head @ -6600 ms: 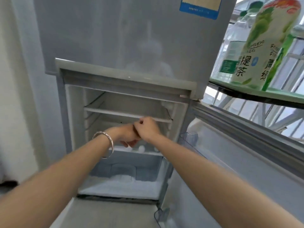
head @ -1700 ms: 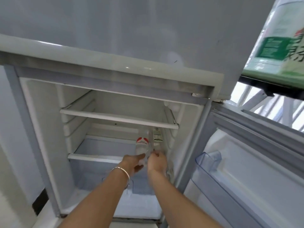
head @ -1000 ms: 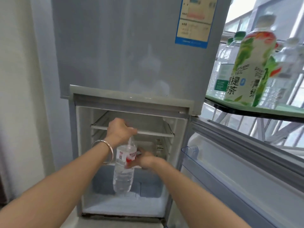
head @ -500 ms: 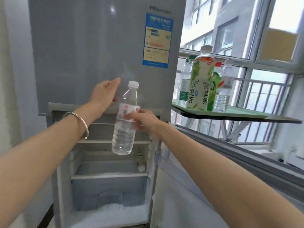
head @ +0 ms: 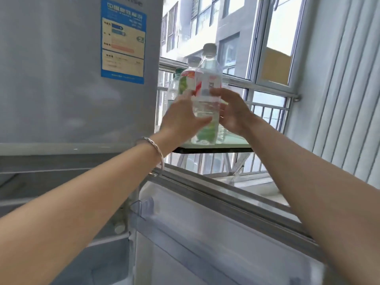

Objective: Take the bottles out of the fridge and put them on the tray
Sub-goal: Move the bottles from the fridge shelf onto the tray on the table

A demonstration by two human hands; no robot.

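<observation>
A clear water bottle [head: 208, 79] with a white cap and a red-and-white label is upright just above the green tray [head: 230, 143], which stands to the right of the fridge. My right hand [head: 233, 112] grips it at the label from the right. My left hand [head: 181, 118], with a silver bangle on the wrist, cups its lower body from the left. Behind it on the tray stand a green tea bottle [head: 186, 83] and a green-capped clear bottle [head: 174, 83]. Low in the open fridge compartment the white cap of another bottle [head: 119, 228] shows.
The grey upper fridge door [head: 61, 79] with a blue sticker is closed on the left. The lower fridge door [head: 216, 223] hangs open below my arms, under the tray. A window with railings [head: 267, 108] is behind the tray, and a ribbed wall [head: 339, 89] is on the right.
My right hand carried the water bottle from in front of the fridge up and right to the tray. My left hand left the fridge edge and came onto the bottle.
</observation>
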